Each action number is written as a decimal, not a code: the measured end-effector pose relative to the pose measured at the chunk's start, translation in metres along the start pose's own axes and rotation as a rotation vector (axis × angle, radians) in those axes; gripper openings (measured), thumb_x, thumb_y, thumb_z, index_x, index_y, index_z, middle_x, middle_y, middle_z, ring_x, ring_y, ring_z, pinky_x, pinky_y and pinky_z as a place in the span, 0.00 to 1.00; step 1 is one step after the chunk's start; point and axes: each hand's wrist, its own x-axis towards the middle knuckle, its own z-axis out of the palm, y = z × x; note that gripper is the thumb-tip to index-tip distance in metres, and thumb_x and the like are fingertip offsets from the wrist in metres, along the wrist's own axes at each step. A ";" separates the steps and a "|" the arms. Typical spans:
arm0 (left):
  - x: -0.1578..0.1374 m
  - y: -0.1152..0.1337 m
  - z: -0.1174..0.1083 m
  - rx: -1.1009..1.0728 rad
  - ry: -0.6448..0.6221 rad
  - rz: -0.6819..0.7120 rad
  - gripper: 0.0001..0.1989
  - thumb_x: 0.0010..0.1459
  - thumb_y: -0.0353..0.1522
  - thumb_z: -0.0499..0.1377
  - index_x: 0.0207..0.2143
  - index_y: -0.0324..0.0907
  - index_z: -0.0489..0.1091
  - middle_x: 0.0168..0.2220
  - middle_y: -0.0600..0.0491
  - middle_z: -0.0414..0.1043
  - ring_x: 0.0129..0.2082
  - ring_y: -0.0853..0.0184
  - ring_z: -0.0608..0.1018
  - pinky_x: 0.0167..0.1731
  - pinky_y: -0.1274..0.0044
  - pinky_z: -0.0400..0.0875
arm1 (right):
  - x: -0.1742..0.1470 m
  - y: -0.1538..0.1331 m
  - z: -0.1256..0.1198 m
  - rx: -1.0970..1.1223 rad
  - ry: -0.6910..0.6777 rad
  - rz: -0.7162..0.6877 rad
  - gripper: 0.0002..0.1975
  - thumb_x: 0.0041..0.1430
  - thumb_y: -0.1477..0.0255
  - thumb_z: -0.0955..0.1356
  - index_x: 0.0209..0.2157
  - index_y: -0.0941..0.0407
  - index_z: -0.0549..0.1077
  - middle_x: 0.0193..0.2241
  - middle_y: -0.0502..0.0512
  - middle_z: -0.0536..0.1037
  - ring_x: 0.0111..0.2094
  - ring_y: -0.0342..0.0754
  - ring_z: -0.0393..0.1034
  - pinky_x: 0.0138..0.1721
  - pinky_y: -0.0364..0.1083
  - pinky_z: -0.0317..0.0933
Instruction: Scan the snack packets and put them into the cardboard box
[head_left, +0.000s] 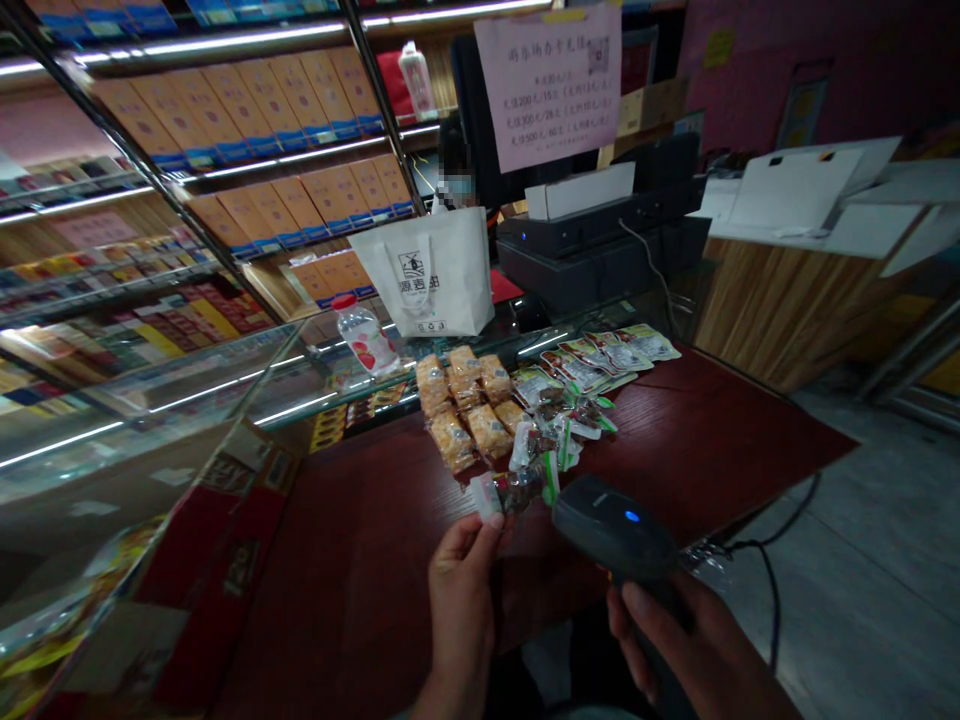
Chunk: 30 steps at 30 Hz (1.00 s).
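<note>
Between the thumb and fingers of my left hand [463, 575] is one end of a small snack packet [517, 490], clear with a white end and a green edge. My right hand [675, 640] is wrapped around the handle of a dark barcode scanner [615, 525] with a blue light on top. The scanner's head sits just right of the packet. Beyond the packet, several wrapped golden snack cakes [469, 405] lie in rows on the dark red tabletop [360, 580]. To their right are several similar small packets [559, 430] and a row of flat snack pouches [600, 358].
A white tote bag [439, 285] and a red-capped bottle [366, 335] stand on the glass counter behind. A cash register [600, 235] is at the back, beneath a pink paper sign [551, 90]. Red cartons [217, 550] are at left; a cable [772, 590] hangs at right.
</note>
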 end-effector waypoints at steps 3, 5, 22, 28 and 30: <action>0.000 -0.002 0.002 0.021 0.002 0.017 0.18 0.37 0.38 0.76 0.29 0.38 0.79 0.29 0.50 0.82 0.30 0.65 0.82 0.34 0.78 0.75 | 0.001 0.001 -0.003 0.006 -0.015 -0.015 0.30 0.60 0.41 0.67 0.29 0.56 0.73 0.17 0.49 0.71 0.20 0.47 0.65 0.25 0.44 0.60; 0.000 -0.003 0.003 0.041 0.002 0.021 0.17 0.38 0.38 0.76 0.29 0.38 0.79 0.29 0.50 0.82 0.30 0.65 0.81 0.33 0.78 0.75 | 0.001 0.002 -0.005 0.006 -0.020 -0.027 0.29 0.62 0.42 0.67 0.30 0.56 0.73 0.17 0.48 0.70 0.20 0.46 0.64 0.25 0.43 0.59; -0.001 -0.006 0.015 0.181 -0.029 0.032 0.14 0.43 0.39 0.73 0.29 0.39 0.81 0.31 0.50 0.83 0.33 0.63 0.82 0.38 0.77 0.73 | 0.004 0.006 -0.018 -0.007 -0.002 -0.027 0.29 0.64 0.43 0.65 0.29 0.56 0.72 0.20 0.50 0.73 0.20 0.46 0.66 0.25 0.43 0.60; 0.004 0.001 0.027 0.165 -0.044 0.027 0.13 0.42 0.37 0.73 0.28 0.39 0.80 0.30 0.49 0.83 0.33 0.63 0.83 0.39 0.76 0.75 | 0.008 0.008 -0.023 0.017 0.023 -0.031 0.29 0.64 0.43 0.65 0.28 0.56 0.72 0.21 0.51 0.73 0.19 0.45 0.66 0.23 0.42 0.60; 0.007 0.003 0.031 0.167 -0.038 0.036 0.13 0.40 0.37 0.74 0.28 0.39 0.80 0.29 0.49 0.83 0.32 0.62 0.83 0.39 0.75 0.76 | 0.010 0.009 -0.024 0.049 0.043 -0.053 0.29 0.64 0.43 0.66 0.29 0.56 0.72 0.23 0.52 0.75 0.19 0.44 0.65 0.23 0.42 0.60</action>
